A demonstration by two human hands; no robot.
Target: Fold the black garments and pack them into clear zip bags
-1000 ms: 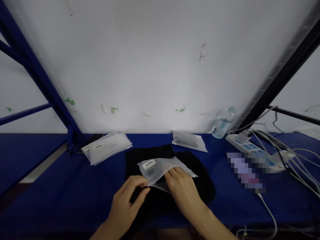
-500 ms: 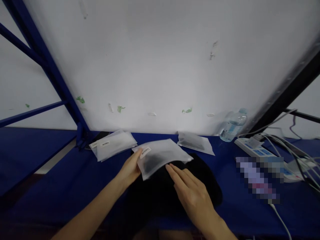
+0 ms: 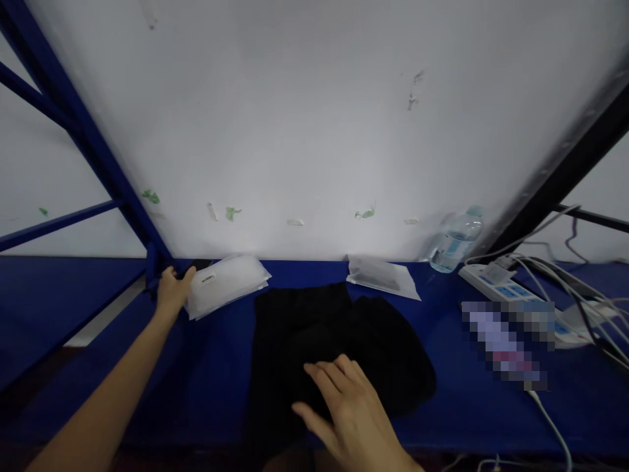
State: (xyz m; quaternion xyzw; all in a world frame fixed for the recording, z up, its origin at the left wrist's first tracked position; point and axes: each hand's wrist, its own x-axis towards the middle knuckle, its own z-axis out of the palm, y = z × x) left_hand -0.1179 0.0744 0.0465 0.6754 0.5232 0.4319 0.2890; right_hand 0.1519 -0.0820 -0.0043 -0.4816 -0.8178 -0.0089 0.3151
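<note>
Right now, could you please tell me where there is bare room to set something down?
Bare blue table shows between the left forearm and black fabric, and between that fabric and the pixelated item. It is crowded at right around the power strip, and at back left, where the left hand is at the pouches.

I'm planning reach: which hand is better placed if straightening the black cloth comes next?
Probably the right hand: it is over the cloth, fingers loosely spread, with nothing visible in its grip. The left hand is farther off, beside the stacked bags.
</note>
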